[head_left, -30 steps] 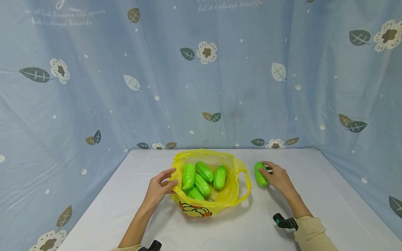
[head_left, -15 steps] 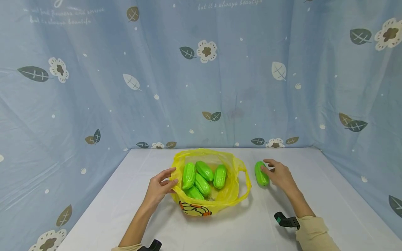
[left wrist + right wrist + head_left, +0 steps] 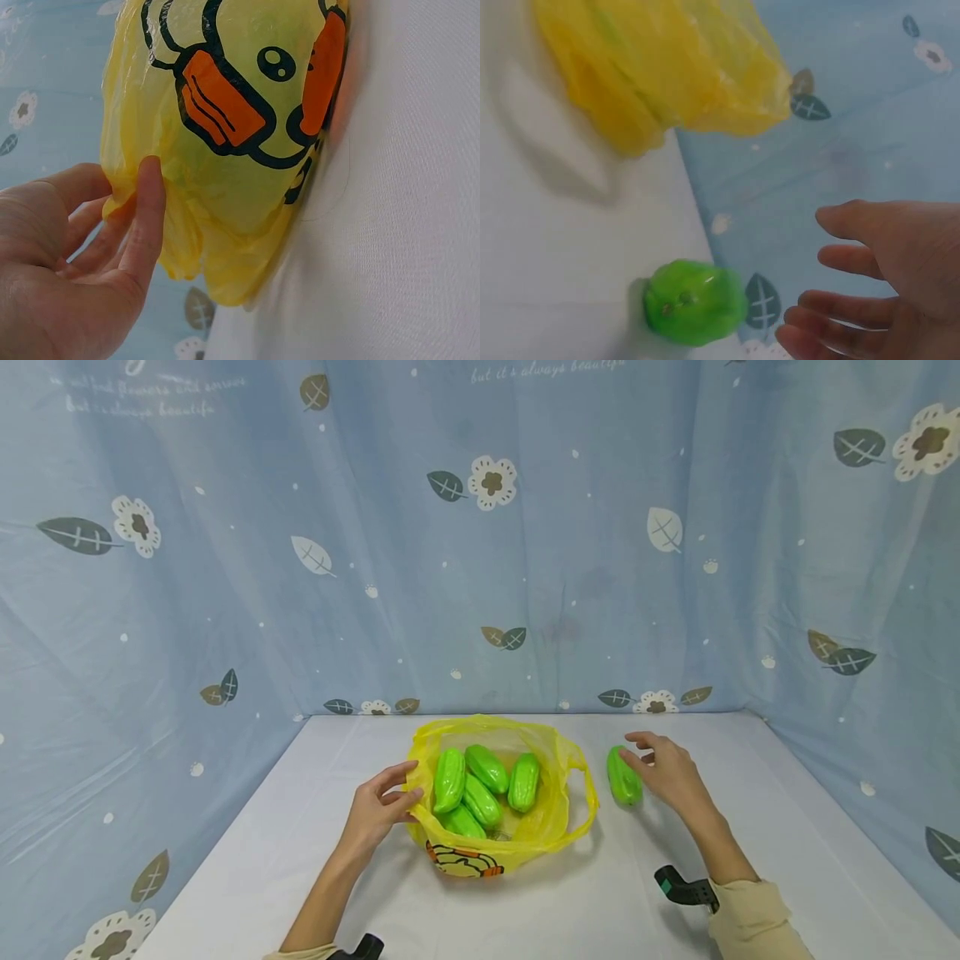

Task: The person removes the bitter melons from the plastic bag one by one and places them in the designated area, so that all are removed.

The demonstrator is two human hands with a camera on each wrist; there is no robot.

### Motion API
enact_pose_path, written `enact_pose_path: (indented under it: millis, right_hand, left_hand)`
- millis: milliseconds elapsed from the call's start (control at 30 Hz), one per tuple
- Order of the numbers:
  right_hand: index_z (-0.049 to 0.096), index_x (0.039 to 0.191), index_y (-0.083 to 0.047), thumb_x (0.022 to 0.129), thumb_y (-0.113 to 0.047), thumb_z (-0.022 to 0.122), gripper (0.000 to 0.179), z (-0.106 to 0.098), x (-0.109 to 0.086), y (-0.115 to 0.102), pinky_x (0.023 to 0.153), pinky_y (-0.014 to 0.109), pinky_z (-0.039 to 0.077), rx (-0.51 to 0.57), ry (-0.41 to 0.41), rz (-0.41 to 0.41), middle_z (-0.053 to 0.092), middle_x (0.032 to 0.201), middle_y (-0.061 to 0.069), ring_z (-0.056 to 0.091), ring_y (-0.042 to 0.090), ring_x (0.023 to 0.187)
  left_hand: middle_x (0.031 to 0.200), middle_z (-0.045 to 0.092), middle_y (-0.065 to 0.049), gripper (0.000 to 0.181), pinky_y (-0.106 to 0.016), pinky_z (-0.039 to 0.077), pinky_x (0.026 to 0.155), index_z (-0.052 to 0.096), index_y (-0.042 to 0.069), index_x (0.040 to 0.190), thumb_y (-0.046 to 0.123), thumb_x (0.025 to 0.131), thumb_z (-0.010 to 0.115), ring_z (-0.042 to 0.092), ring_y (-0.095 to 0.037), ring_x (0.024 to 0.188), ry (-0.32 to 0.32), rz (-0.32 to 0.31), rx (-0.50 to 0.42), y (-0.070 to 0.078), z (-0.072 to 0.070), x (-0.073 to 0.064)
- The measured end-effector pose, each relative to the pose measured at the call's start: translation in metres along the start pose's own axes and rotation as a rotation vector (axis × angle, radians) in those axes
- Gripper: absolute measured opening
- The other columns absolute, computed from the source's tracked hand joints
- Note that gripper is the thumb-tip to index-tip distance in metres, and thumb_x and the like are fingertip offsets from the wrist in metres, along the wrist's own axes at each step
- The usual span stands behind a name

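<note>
A yellow plastic bag (image 3: 555, 802) with a cartoon face stands open-mouthed in the middle of the table in the head view. Inside it lie several shiny green, ribbed, cucumber-like vegetables (image 3: 524, 782). My left hand (image 3: 378, 806) pinches the bag's left edge; the left wrist view shows thumb and fingers on the yellow film (image 3: 217, 180). To the right of the bag, a single green cucumber-like vegetable (image 3: 622, 779) lies on the table. Close over it is my right hand (image 3: 670, 774), fingers spread and holding nothing; the right wrist view has them apart from the green vegetable (image 3: 694, 302).
A white cloth covers the table (image 3: 540, 910). Blue curtain (image 3: 405, 568) with leaf and flower prints hangs behind and along both sides. The bag's right handle loop (image 3: 588, 802) sticks out toward the loose green vegetable. Both wrists wear black camera mounts (image 3: 686, 891).
My right hand has drawn slightly up and right from the loose green vegetable, its fingers now wider apart. The left hand and the bag hold their places.
</note>
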State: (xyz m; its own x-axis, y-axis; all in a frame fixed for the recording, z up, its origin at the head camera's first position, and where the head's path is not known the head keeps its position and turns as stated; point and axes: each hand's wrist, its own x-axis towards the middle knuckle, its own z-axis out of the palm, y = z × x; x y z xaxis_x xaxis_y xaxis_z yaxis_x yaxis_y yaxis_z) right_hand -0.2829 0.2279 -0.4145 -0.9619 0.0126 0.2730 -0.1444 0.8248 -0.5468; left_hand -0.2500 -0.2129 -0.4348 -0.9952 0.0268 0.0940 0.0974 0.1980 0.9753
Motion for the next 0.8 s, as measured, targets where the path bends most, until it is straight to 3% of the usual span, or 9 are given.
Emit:
enact_pose_path:
  millis: [400,800]
  right_hand:
    - [0.058,0.133,-0.006,0.097,-0.035,0.061,0.046,-0.016,-0.008,-0.029,0.080,0.053,0.055,-0.017,0.015,-0.042,0.062,0.125,0.025,0.066,0.038,0.102]
    - [0.059,0.132,-0.008,0.096,-0.035,0.063,0.045,-0.020,-0.015,-0.048,0.076,0.048,0.057,-0.022,-0.002,-0.087,0.065,0.121,0.020,0.067,0.031,0.096]
  left_hand:
    - [0.131,0.056,-0.015,0.049,-0.032,0.061,0.069,0.058,0.017,0.135,0.020,0.089,0.073,0.068,-0.014,0.088,-0.004,0.017,-0.006,-0.001,0.001,-0.002]
    - [0.131,0.058,-0.013,0.048,-0.032,0.061,0.070,0.059,0.020,0.134,0.024,0.088,0.074,0.069,-0.017,0.091,0.002,-0.001,0.003,0.000,0.001,-0.003]
